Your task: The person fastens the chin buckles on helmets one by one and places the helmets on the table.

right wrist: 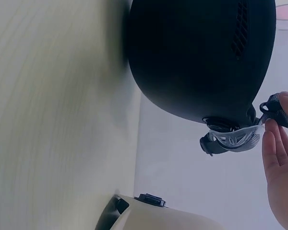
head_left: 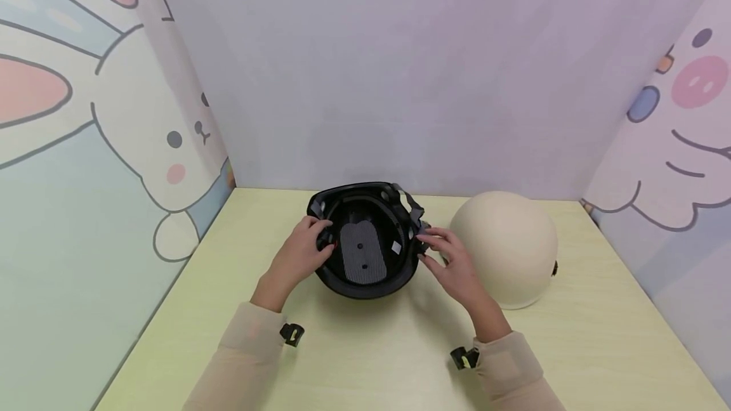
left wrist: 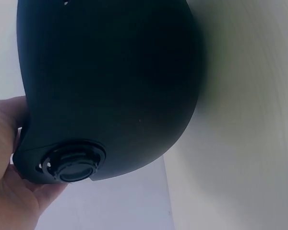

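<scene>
A black helmet (head_left: 365, 290) lies upside down on the table, its dark padded inside and grey striped liner (head_left: 362, 252) facing up. My left hand (head_left: 299, 249) holds the helmet's left edge, fingers bent over the rim. In the left wrist view the black shell (left wrist: 115, 86) with a round side fitting (left wrist: 74, 163) hides part of that hand. At the right edge, my right hand (head_left: 454, 265) pinches a black buckle (right wrist: 277, 111) between thumb and fingers. A grey strap (head_left: 414, 208) loops up near it. Beside the right hand stands a cream helmet (head_left: 502, 246), dome up.
The pale wooden table (head_left: 354, 360) ends at a plain light backdrop (head_left: 388, 81). Cartoon-printed panels (head_left: 74, 240) stand at both sides. The cream helmet sits close to the right forearm, with a small black fitting (head_left: 555, 268) on its right side.
</scene>
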Demonstrator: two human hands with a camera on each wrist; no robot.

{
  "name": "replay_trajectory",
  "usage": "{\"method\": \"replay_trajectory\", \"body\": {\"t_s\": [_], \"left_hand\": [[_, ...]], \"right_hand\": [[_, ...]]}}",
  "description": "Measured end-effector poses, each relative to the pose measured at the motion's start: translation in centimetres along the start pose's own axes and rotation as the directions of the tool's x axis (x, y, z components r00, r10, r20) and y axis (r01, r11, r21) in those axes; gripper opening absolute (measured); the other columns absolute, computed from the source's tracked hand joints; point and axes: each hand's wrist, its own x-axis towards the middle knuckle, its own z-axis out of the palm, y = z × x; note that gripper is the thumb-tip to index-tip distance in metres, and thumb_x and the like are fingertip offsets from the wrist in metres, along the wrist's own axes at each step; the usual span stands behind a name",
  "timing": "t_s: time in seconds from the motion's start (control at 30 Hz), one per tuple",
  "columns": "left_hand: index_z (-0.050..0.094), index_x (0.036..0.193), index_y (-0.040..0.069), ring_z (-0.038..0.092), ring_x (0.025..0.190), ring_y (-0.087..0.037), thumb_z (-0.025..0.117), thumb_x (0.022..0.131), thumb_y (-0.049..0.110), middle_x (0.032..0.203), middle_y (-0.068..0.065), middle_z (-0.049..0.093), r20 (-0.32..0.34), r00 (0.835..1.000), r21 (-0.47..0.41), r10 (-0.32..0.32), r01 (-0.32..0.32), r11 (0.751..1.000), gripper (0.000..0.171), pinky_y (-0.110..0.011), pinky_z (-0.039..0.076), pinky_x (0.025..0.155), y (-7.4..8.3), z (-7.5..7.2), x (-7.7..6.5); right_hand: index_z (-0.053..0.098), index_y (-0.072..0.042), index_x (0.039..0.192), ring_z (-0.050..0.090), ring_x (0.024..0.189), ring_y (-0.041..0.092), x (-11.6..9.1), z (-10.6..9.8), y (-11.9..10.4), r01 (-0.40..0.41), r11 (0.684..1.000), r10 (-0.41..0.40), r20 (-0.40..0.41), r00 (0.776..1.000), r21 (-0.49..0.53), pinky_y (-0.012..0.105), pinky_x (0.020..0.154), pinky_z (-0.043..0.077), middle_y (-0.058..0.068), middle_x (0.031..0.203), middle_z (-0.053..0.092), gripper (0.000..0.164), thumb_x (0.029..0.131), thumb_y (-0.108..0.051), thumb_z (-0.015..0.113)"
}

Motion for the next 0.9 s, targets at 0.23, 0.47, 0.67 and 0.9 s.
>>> {"method": "replay_trajectory", "body": {"t_s": [0.23, 0.47, 0.67, 0.9], "left_hand": [[0.062, 0.125, 0.002, 0.056, 0.098, -0.028, 0.073, 0.088, 0.016, 0.112, -0.016, 0.055, 0.031, 0.999, 0.05, 0.012, -0.014, 0.999, 0.041, -0.042, 0.048, 0.083, 0.2, -0.3, 0.3], [0.065, 0.12, 0.002, 0.054, 0.096, -0.028, 0.073, 0.088, 0.016, 0.104, -0.013, 0.055, 0.083, 0.996, 0.116, 0.021, -0.031, 0.993, 0.036, -0.041, 0.047, 0.082, -0.1, -0.2, 1.0], [0.066, 0.119, 0.004, 0.054, 0.097, -0.031, 0.072, 0.089, 0.019, 0.104, -0.013, 0.058, 0.138, 0.99, 0.182, 0.007, -0.032, 0.983, 0.034, -0.046, 0.046, 0.081, 0.3, -0.5, 1.6], [0.065, 0.121, 0.004, 0.055, 0.1, -0.035, 0.074, 0.087, 0.019, 0.11, -0.019, 0.058, 0.191, 0.98, 0.243, -0.051, 0.003, 0.97, 0.039, -0.05, 0.044, 0.083, 0.7, -0.6, 2.2]], "right_hand": [[0.076, -0.006, 0.101, 0.062, 0.079, 0.017, 0.2, -0.3, -0.3, 0.008, 1.0, -0.007, -0.025, 1.0, 0.001, 0.041, 0.066, 0.053, 0.006, 0.097, 0.067, 0.031, 0.075, 0.01, 0.079], [0.076, -0.005, 0.096, 0.059, 0.075, 0.013, 0.3, -0.9, -0.7, -0.011, 1.0, 0.011, -0.016, 1.0, 0.018, 0.018, 0.063, 0.045, 0.003, 0.095, 0.067, 0.026, 0.076, 0.011, 0.077], [0.075, -0.003, 0.096, 0.063, 0.078, 0.015, 0.2, -1.4, -1.1, -0.054, 0.998, 0.054, -0.014, 0.998, 0.041, 0.016, 0.069, 0.049, 0.004, 0.093, 0.066, 0.024, 0.078, 0.013, 0.074], [0.072, -0.003, 0.1, 0.065, 0.073, 0.015, 0.0, -1.4, -1.1, -0.152, 0.986, 0.152, 0.009, 0.988, 0.063, 0.021, 0.064, 0.053, 0.006, 0.094, 0.062, 0.022, 0.082, 0.01, 0.072]]}}
